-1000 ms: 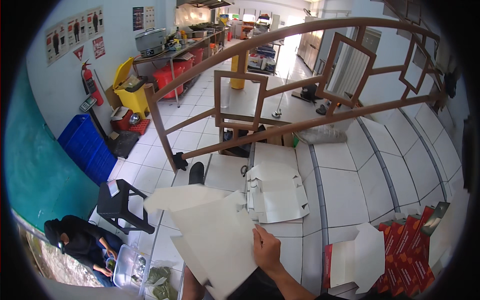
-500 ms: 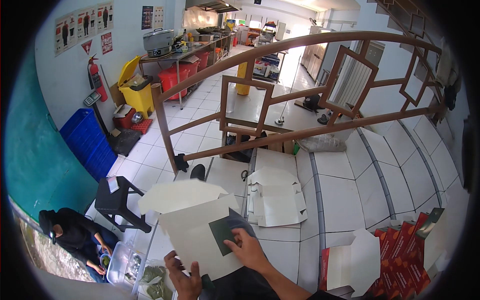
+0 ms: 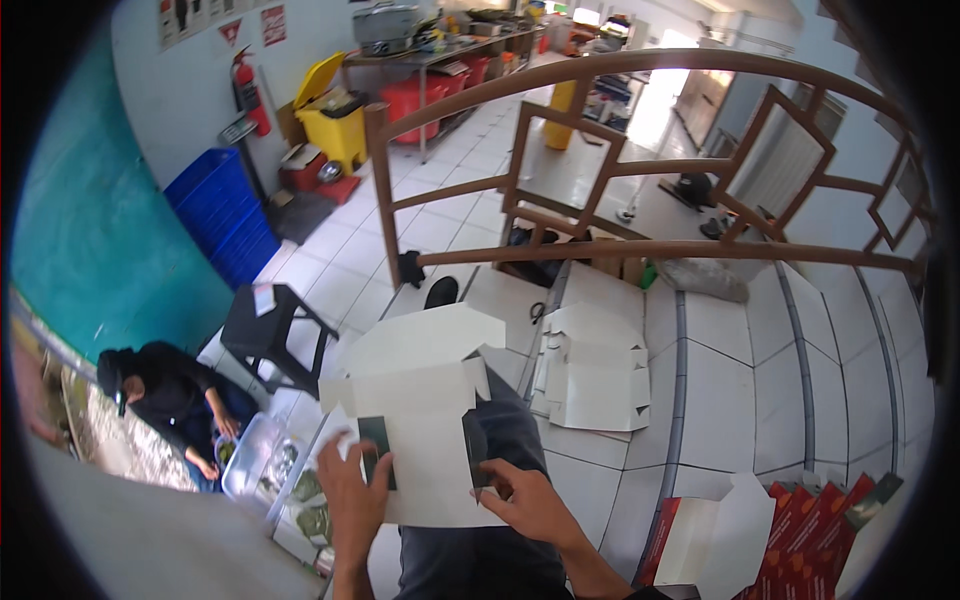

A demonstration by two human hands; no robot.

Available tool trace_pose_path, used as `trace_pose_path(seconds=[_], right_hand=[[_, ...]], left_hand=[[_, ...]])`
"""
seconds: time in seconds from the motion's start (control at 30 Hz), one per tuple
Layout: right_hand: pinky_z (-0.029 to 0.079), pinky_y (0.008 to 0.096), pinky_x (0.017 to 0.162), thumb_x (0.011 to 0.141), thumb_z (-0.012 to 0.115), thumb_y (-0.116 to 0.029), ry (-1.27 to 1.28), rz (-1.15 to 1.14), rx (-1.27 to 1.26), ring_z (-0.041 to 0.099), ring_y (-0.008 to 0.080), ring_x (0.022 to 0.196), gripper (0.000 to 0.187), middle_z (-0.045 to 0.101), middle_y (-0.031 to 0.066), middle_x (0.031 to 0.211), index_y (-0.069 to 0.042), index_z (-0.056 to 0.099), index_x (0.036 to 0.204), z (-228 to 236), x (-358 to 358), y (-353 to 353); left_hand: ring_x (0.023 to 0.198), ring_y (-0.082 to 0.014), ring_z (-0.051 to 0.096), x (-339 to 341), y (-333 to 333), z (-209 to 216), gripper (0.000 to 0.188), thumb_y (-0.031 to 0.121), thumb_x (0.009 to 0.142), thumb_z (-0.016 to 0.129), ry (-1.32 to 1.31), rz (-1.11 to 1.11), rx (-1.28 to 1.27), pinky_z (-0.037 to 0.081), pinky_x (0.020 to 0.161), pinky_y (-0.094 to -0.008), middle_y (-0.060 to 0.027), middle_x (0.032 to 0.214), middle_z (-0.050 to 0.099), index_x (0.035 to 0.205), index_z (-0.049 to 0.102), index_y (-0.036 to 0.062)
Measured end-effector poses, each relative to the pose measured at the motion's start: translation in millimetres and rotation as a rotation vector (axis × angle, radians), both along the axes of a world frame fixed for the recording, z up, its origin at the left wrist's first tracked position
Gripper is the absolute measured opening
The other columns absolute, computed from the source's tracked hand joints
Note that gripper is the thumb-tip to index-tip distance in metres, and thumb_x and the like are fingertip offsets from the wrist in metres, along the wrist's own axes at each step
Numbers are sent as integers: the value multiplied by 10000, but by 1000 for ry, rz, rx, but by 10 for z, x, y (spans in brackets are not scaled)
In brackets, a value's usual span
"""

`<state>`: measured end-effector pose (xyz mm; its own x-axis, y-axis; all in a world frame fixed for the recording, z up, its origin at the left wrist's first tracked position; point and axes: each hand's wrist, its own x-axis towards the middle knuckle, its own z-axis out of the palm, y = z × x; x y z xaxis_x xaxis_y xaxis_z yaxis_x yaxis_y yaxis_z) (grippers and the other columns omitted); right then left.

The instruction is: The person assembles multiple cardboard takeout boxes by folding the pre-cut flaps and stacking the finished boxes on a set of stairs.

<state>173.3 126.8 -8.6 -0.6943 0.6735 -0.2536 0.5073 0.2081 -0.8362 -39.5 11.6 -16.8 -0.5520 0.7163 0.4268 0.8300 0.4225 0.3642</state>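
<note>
A flat-cut cardboard box blank, pale inside, lies across my lap. Its far panel and lid flap spread away from me, and a dark green flap stands folded up at either side. My left hand is at the left green flap, fingers spread and slightly blurred, thumb against the flap. At the opposite side my right hand pinches the lower end of the right flap between thumb and fingers. More pale box blanks lie stacked on the tiled step to the right.
Red boxes and an open box stand at lower right. A brown railing crosses ahead. On the left are a black stool, a crouching person and a clear plastic tub. Scissors lie near my foot.
The blank has turned more square to me, and its side flaps now stand up. My left hand has risen to the left flap; my right hand has shifted down the right one. The view has tilted down.
</note>
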Motion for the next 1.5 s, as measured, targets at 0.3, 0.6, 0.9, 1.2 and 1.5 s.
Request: trace_pose_path(seconds=[0.3,0.6,0.9,1.2,1.5], right_hand=[[506,363,721,861,730,-264,25,131,-34,632,273,760,490,652,153,872,-47,588,1277,69,-13,-248],[498,269,813,794,743,9,266,-111,-242,636,124,857,581,653,53,900,-4,549,1341,386,151,24],[551,330,857,778,737,68,522,-46,493,718,271,955,179,740,128,964,-5,740,941,248,-258,-89],[546,346,830,792,754,-20,474,-171,549,690,301,1000,175,662,172,1234,4,731,964,67,-366,-219],[457,341,1003,903,719,-102,687,3,-94,593,261,1195,282,586,149,1356,-13,675,1167,-95,-246,-137]], left_hand=[[754,-177,657,456,192,299,617,294,831,811,-1168,-211,165,529,683,-298,-89,1010,612,1262,521,-38],[845,-121,656,358,217,49,132,123,994,624,-1492,-119,503,546,741,-261,-64,994,654,1040,569,12],[880,-117,674,628,159,130,122,183,1018,580,-1952,25,713,567,747,-288,-17,1025,664,1092,552,90],[788,-89,664,631,184,210,139,229,1016,593,-1864,-50,510,587,755,-305,-22,926,667,944,549,118],[1204,-150,543,593,15,311,365,265,1068,478,-2110,-188,557,445,1025,-341,-85,1263,580,1341,481,23]])
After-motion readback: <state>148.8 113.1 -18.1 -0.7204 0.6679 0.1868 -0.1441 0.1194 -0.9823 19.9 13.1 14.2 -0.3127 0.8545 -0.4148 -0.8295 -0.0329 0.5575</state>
